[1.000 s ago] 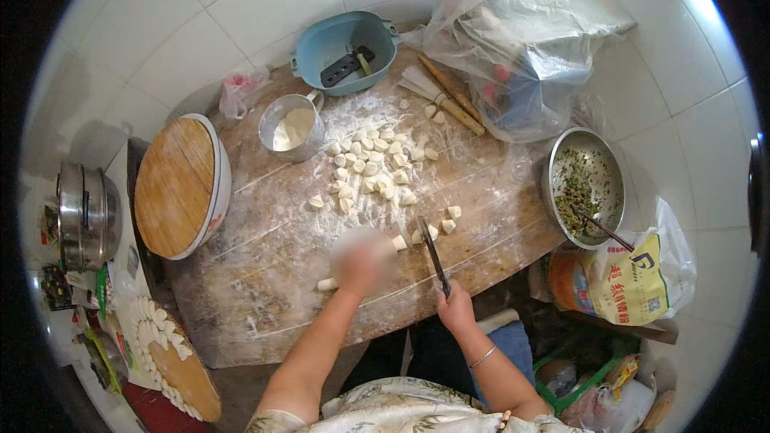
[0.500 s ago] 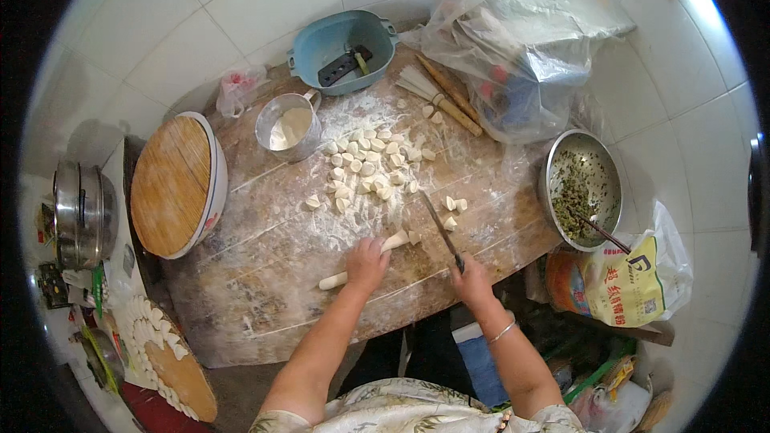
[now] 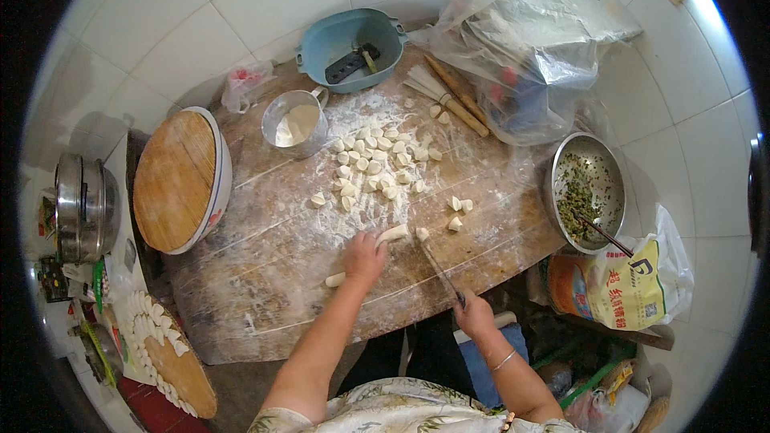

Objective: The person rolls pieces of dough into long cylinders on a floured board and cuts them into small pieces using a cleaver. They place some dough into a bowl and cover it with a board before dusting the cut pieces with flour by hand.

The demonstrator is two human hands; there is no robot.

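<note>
My left hand (image 3: 365, 260) is closed over a white dough roll (image 3: 393, 233), whose two ends show on either side of the fingers. In my right hand (image 3: 476, 315) is a long knife (image 3: 439, 269), its dark handle gripped near the front edge of the floury wooden board (image 3: 265, 289). The blade points away and left, its tip beside a small cut dough piece (image 3: 423, 234) that lies apart from the roll's end. Beyond my hands is a heap of floured dough pieces (image 3: 374, 167). Another small group of pieces (image 3: 455, 224) sits to the right.
A flour cup (image 3: 295, 123) and blue basin (image 3: 311, 52) stand at the back. Rolling pins (image 3: 457, 96) lie near a plastic-covered pile (image 3: 529, 56). Right is a steel bowl of filling (image 3: 581, 192); left, a wood-lidded basin (image 3: 178, 180) and a round board (image 3: 180, 373) of dumplings.
My right hand has drawn the knife back toward me, and its tip is lower, by the cut piece. That piece, formerly at the roll's end, now lies apart from it. The view has shifted slightly.
</note>
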